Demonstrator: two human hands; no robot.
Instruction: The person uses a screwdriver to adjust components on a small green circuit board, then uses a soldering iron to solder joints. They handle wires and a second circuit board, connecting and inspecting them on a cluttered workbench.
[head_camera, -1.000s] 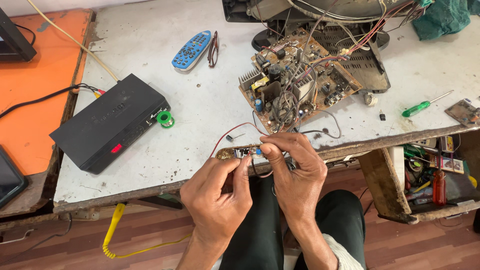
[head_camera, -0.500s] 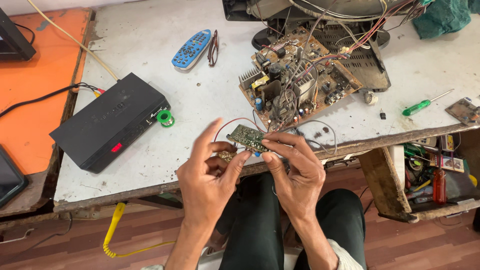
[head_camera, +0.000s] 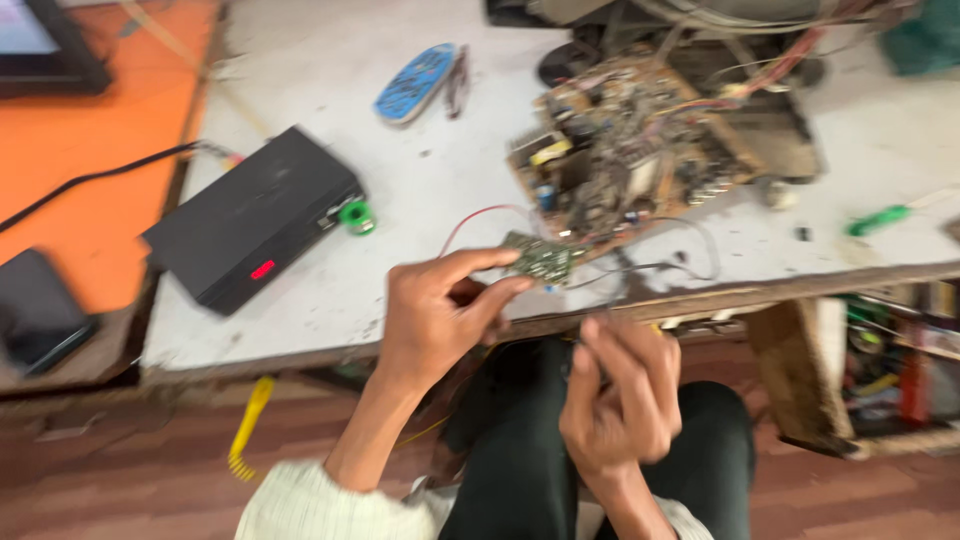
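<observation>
My left hand (head_camera: 440, 310) pinches a small green circuit board (head_camera: 540, 257) by its left end, just above the table's front edge. Thin red and grey wires run from that board toward a large brown circuit board (head_camera: 630, 160) crowded with parts on the white table (head_camera: 450, 170). My right hand (head_camera: 620, 390) hangs lower, over my lap, fingers curled and blurred; whether it holds anything I cannot tell.
A black set-top box (head_camera: 250, 215) lies at the left with a green solder spool (head_camera: 356, 215) beside it. A blue remote (head_camera: 415, 82) rests farther back. A green screwdriver (head_camera: 880, 220) lies at the right. An orange surface (head_camera: 80, 170) flanks the table.
My right hand has let go of the small board and dropped toward my lap. My left hand now holds the board alone, and the view has shifted and blurred.
</observation>
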